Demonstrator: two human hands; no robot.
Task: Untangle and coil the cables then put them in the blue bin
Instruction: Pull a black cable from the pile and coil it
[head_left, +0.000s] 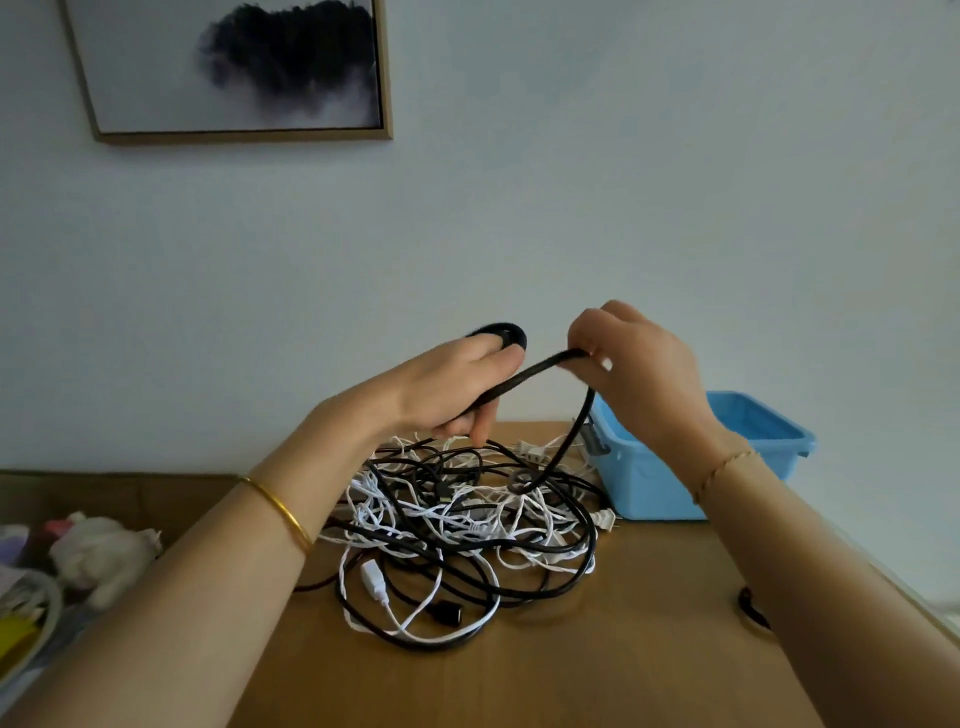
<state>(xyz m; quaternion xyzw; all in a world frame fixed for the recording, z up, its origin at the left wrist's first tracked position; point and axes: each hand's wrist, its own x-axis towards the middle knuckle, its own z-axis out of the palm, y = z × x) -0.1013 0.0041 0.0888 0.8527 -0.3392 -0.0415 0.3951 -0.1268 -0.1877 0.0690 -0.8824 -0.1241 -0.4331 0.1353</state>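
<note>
A tangled heap of black and white cables (467, 525) lies on the wooden table (597, 665). My left hand (452, 384) is raised above the heap and grips a small coil of a thick black cable (535, 371), with a loop showing over my fingers. My right hand (639, 364) pinches the same black cable a little to the right; from there it drops down into the heap. The blue bin (649, 483) stands on the table at the right, behind my right wrist. Its inside is mostly hidden.
A white plush toy (104, 551) and other soft items lie at the left, beside the table. A framed picture (234, 67) hangs on the wall behind. A small dark object (750, 605) sits by the table's right edge.
</note>
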